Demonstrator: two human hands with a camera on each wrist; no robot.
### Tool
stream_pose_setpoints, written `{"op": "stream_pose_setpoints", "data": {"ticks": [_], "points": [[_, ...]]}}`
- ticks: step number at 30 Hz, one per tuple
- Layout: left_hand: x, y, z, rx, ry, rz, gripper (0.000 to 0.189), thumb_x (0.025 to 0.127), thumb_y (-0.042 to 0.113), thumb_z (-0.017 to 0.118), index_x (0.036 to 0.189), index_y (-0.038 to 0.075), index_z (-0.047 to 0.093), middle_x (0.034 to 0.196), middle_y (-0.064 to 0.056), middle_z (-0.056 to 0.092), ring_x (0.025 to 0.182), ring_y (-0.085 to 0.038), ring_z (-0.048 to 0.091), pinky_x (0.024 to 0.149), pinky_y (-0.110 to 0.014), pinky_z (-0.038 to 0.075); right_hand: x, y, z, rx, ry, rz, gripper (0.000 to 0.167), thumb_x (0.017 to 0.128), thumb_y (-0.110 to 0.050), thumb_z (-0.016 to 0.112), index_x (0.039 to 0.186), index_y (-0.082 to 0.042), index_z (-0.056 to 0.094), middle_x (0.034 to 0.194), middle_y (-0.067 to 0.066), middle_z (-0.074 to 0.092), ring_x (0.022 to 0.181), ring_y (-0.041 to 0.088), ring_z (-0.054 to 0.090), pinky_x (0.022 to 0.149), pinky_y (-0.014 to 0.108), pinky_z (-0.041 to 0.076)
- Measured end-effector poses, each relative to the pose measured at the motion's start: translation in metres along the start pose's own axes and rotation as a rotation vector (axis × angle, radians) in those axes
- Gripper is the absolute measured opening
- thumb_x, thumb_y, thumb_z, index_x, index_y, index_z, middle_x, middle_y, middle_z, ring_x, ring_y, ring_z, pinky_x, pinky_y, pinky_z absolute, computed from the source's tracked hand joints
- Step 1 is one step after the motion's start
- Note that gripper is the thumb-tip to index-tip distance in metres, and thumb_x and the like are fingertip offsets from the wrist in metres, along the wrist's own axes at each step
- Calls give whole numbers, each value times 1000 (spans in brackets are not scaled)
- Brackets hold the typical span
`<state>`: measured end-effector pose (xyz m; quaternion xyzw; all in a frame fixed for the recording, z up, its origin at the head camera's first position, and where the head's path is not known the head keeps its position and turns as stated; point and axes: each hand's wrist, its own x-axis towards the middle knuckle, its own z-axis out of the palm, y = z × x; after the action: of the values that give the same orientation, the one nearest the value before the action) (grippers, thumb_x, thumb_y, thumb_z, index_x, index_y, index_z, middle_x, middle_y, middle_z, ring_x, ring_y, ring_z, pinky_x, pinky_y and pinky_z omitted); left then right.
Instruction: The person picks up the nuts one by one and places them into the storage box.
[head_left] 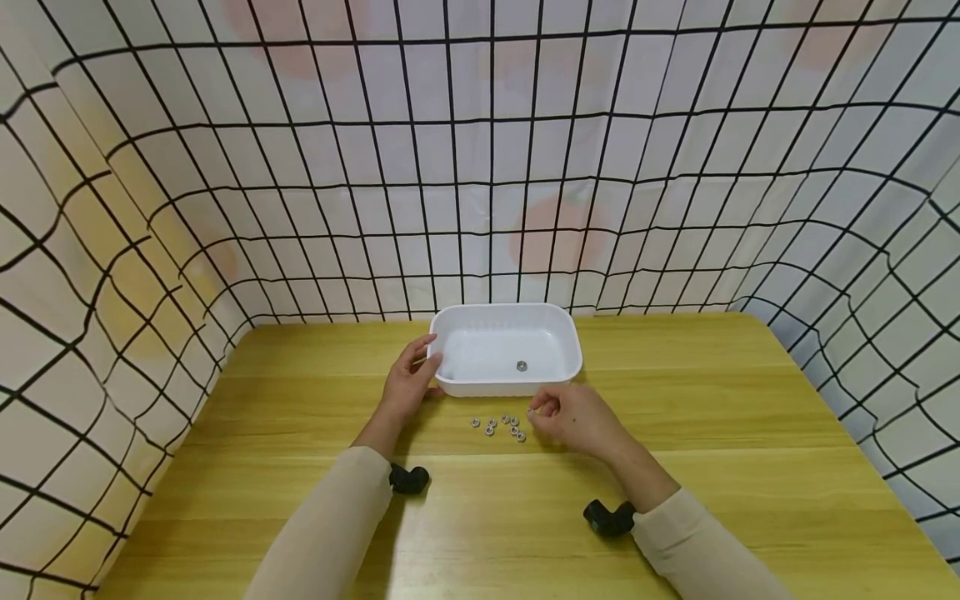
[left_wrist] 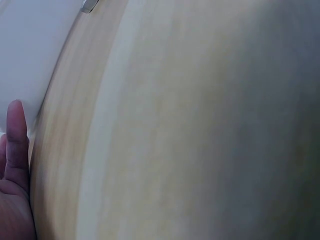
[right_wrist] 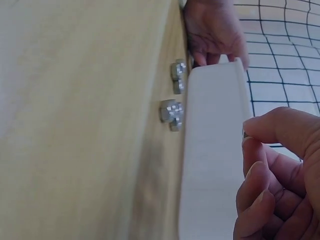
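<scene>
A white rectangular tray (head_left: 506, 387) stands on the wooden table, with one hex nut (head_left: 522, 366) inside near its front wall. My left hand (head_left: 407, 379) holds the tray's left end, thumb over the rim; in the left wrist view a finger (left_wrist: 18, 142) lies against the white wall. My right hand (head_left: 577, 418) is just in front of the tray's front right part. Between its thumb and index finger it pinches a small metal nut (right_wrist: 244, 134), mostly covered by the fingertips. Several loose nuts (head_left: 514, 431) lie on the table left of that hand.
The wooden table (head_left: 480, 517) stretches out on both sides of the tray and toward me. Behind and beside it hang white sheets with a black grid (head_left: 491, 208). A black device (head_left: 609, 518) sits at the right wrist, another (head_left: 409, 479) at the left.
</scene>
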<state>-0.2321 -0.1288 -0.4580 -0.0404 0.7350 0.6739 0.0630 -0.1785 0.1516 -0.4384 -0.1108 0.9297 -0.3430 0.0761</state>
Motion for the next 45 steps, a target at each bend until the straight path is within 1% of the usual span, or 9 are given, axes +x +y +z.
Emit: {"op": "stream_pose_setpoints", "data": {"ticks": [6, 14, 18, 24, 29, 35, 41, 45], "points": [[0, 0, 0, 8, 4, -4, 47, 104, 25, 61, 150, 23, 51, 154, -16, 46, 127, -34, 55, 78, -39, 64, 2, -7, -6, -18, 10, -19, 9, 90, -26, 75, 91, -17, 72, 79, -5, 64, 70, 13, 55, 62, 26, 48], [0, 0, 0, 1, 0, -1, 47, 103, 24, 61, 149, 23, 51, 154, -17, 46, 128, -34, 54, 78, -41, 64, 6, -13, -15, -41, 38, -91, 8, 90, -25, 74, 91, -16, 73, 77, -5, 65, 67, 12, 55, 62, 26, 48], [-1, 1, -1, -2, 0, -3, 48, 103, 24, 62, 150, 23, 51, 154, -17, 46, 128, -34, 54, 78, -41, 64, 12, -18, -17, -68, 55, -103, 9, 90, -24, 75, 91, -15, 73, 76, -5, 65, 65, 11, 54, 60, 25, 47], [-3, 3, -2, 1, -3, -3, 48, 104, 24, 61, 150, 22, 51, 154, -17, 45, 129, -34, 54, 79, -42, 64, 23, -22, -19, -77, 68, -87, 11, 91, -27, 75, 95, -17, 74, 77, -4, 66, 65, 13, 54, 58, 26, 46], [-2, 2, -2, 0, -8, -6, 48, 104, 25, 61, 150, 23, 51, 156, -17, 44, 130, -35, 54, 79, -41, 64, 32, -21, -17, -110, 73, -70, 12, 91, -28, 75, 98, -18, 75, 78, -4, 65, 63, 13, 53, 57, 26, 45], [-1, 2, -2, -12, -4, 0, 47, 104, 25, 61, 150, 23, 51, 155, -16, 45, 128, -34, 55, 79, -41, 64, 43, -20, -18, -148, 93, -94, 13, 92, -29, 72, 95, -17, 74, 75, -4, 65, 60, 12, 53, 59, 26, 45], [-2, 3, -1, -8, -8, 8, 48, 104, 24, 61, 151, 22, 50, 154, -17, 46, 127, -34, 55, 79, -40, 64, 50, -21, -19, -140, 81, -81, 15, 93, -31, 71, 96, -17, 74, 78, -3, 66, 62, 13, 54, 60, 27, 45], [0, 0, -1, -4, -5, 4, 48, 104, 24, 60, 151, 21, 50, 155, -17, 45, 128, -34, 55, 78, -40, 64, 56, -22, -18, -140, 78, -82, 15, 94, -31, 70, 97, -17, 74, 80, -2, 68, 65, 13, 55, 59, 27, 46]]}}
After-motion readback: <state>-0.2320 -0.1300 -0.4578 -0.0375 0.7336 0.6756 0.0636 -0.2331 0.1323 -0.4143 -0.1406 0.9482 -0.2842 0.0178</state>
